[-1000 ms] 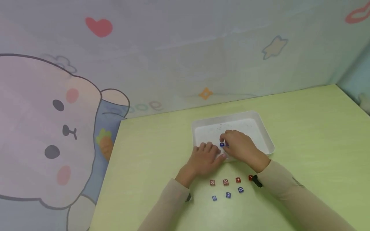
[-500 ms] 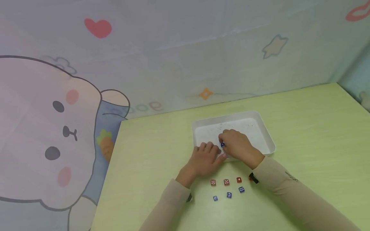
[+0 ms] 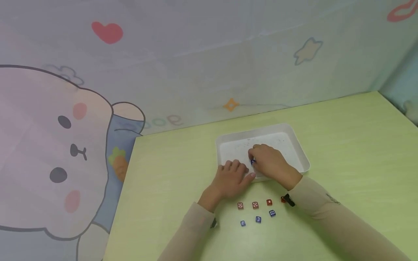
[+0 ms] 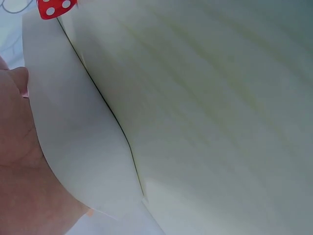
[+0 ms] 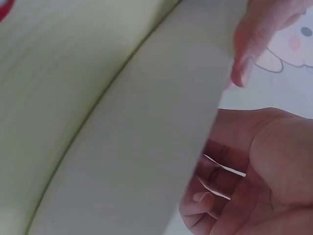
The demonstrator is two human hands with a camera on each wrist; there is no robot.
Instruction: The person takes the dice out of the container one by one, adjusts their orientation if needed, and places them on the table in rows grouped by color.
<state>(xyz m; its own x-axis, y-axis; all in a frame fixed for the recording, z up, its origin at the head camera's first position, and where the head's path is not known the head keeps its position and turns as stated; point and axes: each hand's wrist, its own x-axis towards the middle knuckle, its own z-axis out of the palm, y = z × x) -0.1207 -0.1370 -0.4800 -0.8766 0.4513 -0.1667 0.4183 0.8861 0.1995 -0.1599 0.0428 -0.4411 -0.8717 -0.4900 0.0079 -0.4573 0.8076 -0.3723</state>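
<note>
A shallow white tray (image 3: 295, 145) stands on the table. Inside it, near the near wall, my right hand (image 3: 269, 161) pinches a small blue die (image 3: 253, 161) between thumb and fingers, which partly cover it. In the right wrist view the tray wall (image 5: 142, 117) hides part of the curled right fingers (image 5: 220, 176). My left hand (image 3: 230, 180) lies over the tray's near left edge, fingers spread inside and thumb (image 5: 243, 68) along the rim. The left wrist view shows the tray's outer wall (image 4: 78, 117), with the left palm (image 4: 29, 166) behind it.
In front of the tray lie a row of red dice (image 3: 255, 205) and a row of blue dice (image 3: 258, 219). The rightmost red die (image 3: 283, 199) is partly covered by the black wrist strap (image 3: 289, 200). A printed cloth (image 3: 196, 65) hangs behind the green table (image 3: 163, 174).
The right fingers have closed in on the blue die, now covering more of it. The left hand stays at the tray edge, and the dice rows are unchanged.
</note>
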